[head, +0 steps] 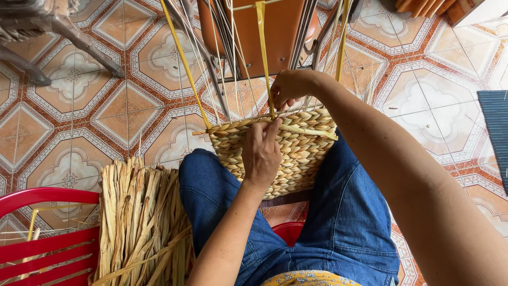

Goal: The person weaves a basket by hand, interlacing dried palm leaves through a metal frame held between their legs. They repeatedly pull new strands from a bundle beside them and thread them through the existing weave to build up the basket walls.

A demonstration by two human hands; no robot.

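Observation:
A half-woven straw basket (301, 159) rests between my knees, its braided wall facing me. My left hand (261, 151) presses flat against that wall, fingers up at the top edge pinching a straw strand. My right hand (288, 87) reaches over the rim, fingers closed on a strand behind a yellow plastic strip (263, 53). Thin wire uprights and more yellow strips (182, 58) rise from the rim.
A bundle of dried straw (140, 222) lies by my left leg, beside a red plastic chair (47, 233). An orange chair (275, 32) with metal legs stands ahead on the patterned tile floor (106, 106). A dark mat (495, 127) is at the right.

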